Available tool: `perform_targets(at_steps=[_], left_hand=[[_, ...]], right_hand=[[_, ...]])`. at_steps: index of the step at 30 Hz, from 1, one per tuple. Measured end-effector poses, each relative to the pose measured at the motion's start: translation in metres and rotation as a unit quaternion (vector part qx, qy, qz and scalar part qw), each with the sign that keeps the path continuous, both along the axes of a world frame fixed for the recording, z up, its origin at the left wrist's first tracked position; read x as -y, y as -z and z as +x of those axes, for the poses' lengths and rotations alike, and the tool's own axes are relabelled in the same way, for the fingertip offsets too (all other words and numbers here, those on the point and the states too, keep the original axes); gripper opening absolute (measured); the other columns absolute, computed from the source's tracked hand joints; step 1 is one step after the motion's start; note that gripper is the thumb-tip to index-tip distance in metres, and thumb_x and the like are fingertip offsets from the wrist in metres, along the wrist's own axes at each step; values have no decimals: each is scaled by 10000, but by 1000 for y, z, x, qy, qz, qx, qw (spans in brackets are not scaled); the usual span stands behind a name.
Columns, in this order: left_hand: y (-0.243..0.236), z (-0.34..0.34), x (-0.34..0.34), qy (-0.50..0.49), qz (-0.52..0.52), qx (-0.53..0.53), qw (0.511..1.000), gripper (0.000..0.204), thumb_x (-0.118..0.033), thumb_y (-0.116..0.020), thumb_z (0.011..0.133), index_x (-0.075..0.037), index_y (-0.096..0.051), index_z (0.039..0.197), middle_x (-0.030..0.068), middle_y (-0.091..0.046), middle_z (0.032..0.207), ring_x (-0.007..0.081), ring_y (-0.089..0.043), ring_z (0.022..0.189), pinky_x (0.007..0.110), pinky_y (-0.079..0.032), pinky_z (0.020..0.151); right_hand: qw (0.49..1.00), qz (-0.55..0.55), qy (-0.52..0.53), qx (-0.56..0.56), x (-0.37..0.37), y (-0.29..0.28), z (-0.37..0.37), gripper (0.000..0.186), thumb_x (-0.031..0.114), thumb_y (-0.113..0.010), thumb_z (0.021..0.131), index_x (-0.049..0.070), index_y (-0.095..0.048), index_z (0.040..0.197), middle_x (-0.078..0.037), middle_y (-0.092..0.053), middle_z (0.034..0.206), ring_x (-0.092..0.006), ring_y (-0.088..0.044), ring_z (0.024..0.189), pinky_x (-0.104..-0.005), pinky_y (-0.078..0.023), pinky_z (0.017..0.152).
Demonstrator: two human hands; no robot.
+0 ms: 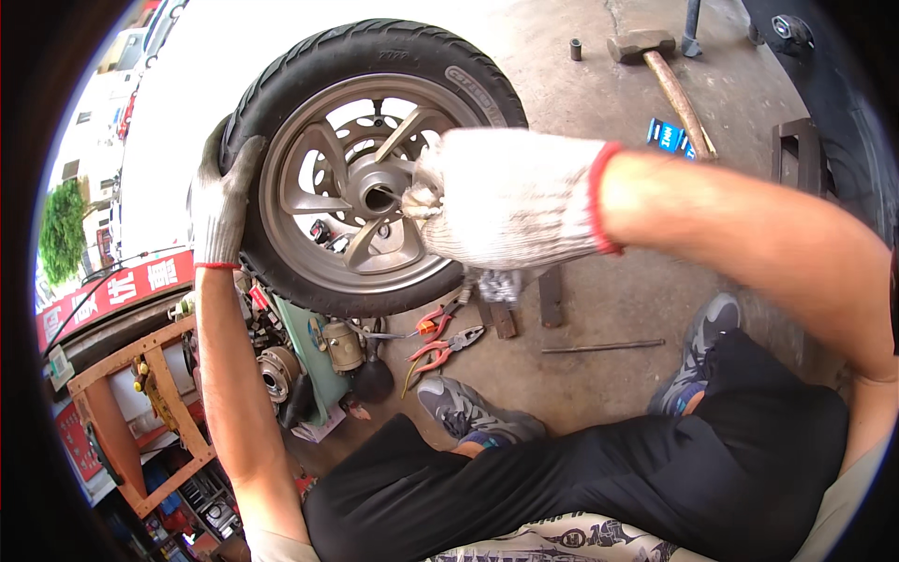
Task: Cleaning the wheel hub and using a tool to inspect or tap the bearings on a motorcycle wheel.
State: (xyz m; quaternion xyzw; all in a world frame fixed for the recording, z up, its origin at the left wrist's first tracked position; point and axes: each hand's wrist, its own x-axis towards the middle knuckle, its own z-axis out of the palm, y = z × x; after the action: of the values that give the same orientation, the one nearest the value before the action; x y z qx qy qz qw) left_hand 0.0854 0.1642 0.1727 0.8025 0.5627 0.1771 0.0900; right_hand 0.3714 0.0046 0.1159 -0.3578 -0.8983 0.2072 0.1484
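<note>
A motorcycle wheel [302, 203] with a black tyre [267, 117] and grey cast spokes stands tilted in front of me. My left hand [228, 192], in a white knitted glove, grips the tyre's left side, with the thumb on the sidewall and the fingers round the tread. My right hand [510, 197], gloved likewise with a red cuff, is closed just right of the hub's round bore [380, 198]. Its fingertips are blurred, and what they hold is hidden. A crumpled whitish piece [499, 287] shows below that hand; I cannot tell whether it is held.
Red-handled pliers [448, 347] and a metal rod [604, 346] lie on the floor near my feet. A sledgehammer [674, 94], a short socket [576, 50] and a blue packet [667, 136] lie at the far right. An orange frame [140, 412] and parts crowd the left.
</note>
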Motion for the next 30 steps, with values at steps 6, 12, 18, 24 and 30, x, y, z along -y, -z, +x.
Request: perform_targets(at_steps=[6, 12, 18, 24, 30], left_hand=[[4, 7, 1, 6, -25, 35, 999, 749, -458, -710, 888, 16, -522, 1437, 256, -643, 1295, 327, -634, 1179, 396, -465, 1046], [3, -4, -7, 7, -3, 14, 1000, 763, -478, -711, 882, 9, -523, 1438, 251, -658, 1273, 329, -642, 1165, 397, -467, 1040], [-1, 6, -6, -17, 12, -39, 999, 780, -541, -695, 862, -53, -536, 1448, 264, -662, 1271, 372, -656, 1154, 407, -495, 1003], [0, 15, 1, 2, 23, 2, 1000, 839, -553, -763, 818, -39, -537, 1441, 255, -667, 1249, 351, -661, 1148, 419, -497, 1031], [-8, 32, 11, 2, -28, -1, 1000, 879, -609, -721, 828, -24, -516, 1450, 274, -623, 1313, 368, -619, 1217, 427, -473, 1058]], right_hand=[[998, 51, 2, 23, 11, 10, -1, 245, 224, -575, 909, -10, -648, 904, -206, -640, 717, -320, -666, 669, -424, -549, 670], [975, 214, -19, 62, 17, 14, -14, 209, 193, -541, 941, 6, -628, 913, -134, -670, 772, -222, -727, 722, -404, -588, 643], [975, -154, 94, -130, 36, -9, 20, 210, 226, -615, 919, 18, -639, 937, -172, -678, 844, -292, -705, 804, -396, -556, 733], [978, 94, -95, 157, 16, -59, 27, 196, 174, -614, 872, 42, -677, 1002, -165, -656, 893, -345, -661, 858, -445, -561, 778], [972, -55, 45, 225, -8, -82, 0, 222, 133, -599, 832, 45, -701, 1009, -162, -692, 838, -351, -713, 826, -430, -580, 725]])
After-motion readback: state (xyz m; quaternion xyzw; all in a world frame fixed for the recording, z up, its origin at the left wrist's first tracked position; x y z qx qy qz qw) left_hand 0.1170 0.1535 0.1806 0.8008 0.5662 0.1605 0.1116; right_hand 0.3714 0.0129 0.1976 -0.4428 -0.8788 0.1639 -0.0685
